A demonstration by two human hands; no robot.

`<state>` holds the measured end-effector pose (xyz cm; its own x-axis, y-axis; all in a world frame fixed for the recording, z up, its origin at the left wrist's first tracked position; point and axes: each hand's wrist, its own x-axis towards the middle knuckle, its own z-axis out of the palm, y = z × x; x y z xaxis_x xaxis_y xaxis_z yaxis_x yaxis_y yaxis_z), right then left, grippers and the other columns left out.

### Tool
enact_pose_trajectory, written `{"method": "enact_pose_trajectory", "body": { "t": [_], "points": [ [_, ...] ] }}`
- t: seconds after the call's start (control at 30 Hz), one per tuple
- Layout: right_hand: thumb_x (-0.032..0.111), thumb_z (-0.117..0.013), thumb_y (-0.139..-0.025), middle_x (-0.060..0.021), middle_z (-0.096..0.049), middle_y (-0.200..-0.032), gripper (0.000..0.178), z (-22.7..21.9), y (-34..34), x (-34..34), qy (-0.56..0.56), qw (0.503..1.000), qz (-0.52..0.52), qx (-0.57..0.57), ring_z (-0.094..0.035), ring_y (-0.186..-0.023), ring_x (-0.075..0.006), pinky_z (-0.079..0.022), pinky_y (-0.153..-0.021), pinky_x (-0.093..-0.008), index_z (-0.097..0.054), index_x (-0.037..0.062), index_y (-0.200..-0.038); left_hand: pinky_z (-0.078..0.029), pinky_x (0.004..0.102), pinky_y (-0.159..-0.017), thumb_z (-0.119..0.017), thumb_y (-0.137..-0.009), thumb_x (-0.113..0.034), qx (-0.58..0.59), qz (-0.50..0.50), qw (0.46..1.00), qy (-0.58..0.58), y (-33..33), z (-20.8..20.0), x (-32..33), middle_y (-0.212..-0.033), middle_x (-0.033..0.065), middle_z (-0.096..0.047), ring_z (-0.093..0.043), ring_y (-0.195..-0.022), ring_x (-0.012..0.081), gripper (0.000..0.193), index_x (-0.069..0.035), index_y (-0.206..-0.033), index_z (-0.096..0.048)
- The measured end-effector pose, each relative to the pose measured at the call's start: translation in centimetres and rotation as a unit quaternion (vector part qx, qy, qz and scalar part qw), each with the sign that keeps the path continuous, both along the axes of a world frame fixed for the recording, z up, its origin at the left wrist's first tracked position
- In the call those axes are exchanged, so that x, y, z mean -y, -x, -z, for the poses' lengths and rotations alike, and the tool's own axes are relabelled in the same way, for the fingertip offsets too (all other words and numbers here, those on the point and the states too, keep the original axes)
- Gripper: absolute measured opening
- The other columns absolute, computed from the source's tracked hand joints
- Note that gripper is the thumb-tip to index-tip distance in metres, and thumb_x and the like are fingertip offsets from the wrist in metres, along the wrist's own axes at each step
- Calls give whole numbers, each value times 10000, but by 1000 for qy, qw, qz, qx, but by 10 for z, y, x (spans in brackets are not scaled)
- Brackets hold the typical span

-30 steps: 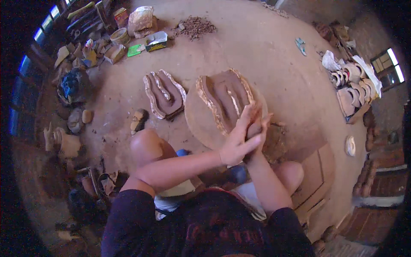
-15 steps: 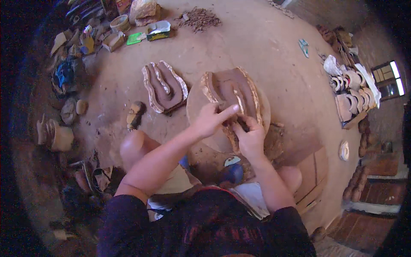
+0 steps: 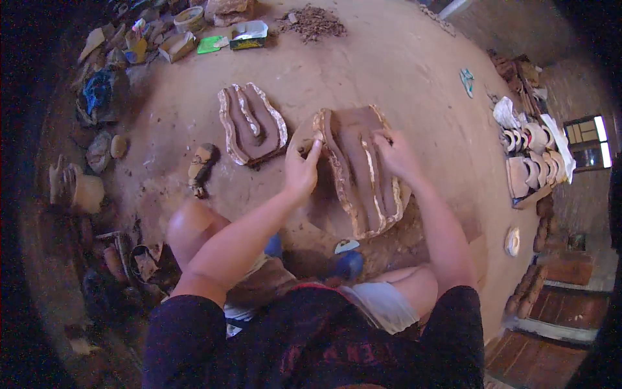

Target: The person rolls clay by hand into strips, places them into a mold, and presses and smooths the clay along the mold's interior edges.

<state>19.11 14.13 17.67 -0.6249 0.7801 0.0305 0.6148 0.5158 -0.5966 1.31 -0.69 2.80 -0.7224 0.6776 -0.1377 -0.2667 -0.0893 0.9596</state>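
Note:
In front of me is a long mould lined with brown clay, with rough pale edges and a raised ridge along its middle. My left hand is closed on its left edge, thumb on the rim. Across from it, my right hand grips the right edge with bent fingers, partly hiding that rim. Under the mould, a round board shows at the left; whether the mould is lifted off it, I cannot tell. A smaller, similar clay-lined mould lies on the floor to the left.
A dark, lumpy piece lies left of my knee. A white-and-blue object sits between my legs. Farther off are a heap of brown clay bits, a box, and curved clay pieces stacked at the right.
My hands have moved apart from the mould's near end to its opposite side edges. The mould has turned slightly, and its near end shows uncovered.

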Motion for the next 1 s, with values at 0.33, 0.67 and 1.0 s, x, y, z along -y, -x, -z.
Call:
{"method": "enact_pose_trajectory", "body": {
  "t": [0.33, 0.67, 1.0],
  "points": [
    [243, -691, -958, -199, -712, -1172, 280, 33, 13, -71, -74, 973, -191, 104, -642, -1138, -378, -497, -1025, -468, -771, 58, -1152, -499, 384, -1004, -722, -985, -319, -216, 22, 976, -3, -3, -17, -13, -1225, 135, -695, -653, -1135, 300, 326, -29, -1132, -739],
    [350, -710, -943, -188, -666, -1171, 316, 39, 11, -99, -55, 953, -237, 182, -613, -1149, -381, -493, -1011, -489, -795, 94, -1107, -490, 423, -1059, -739, -964, -340, -396, 64, 911, 95, -1, -31, -18, -1346, 151, -630, -614, -1246, 357, 449, -76, -1316, -651],
    [362, -709, -938, -178, -777, -1075, 341, 46, 2, -81, 109, 981, -53, 154, -728, -999, -371, -560, -928, -472, -803, 113, -1150, -408, 472, -1147, -724, -969, -343, -379, 48, 921, 74, -10, -35, -13, -1385, 164, -614, -554, -1315, 382, 459, -74, -1332, -644]
  ]
}}
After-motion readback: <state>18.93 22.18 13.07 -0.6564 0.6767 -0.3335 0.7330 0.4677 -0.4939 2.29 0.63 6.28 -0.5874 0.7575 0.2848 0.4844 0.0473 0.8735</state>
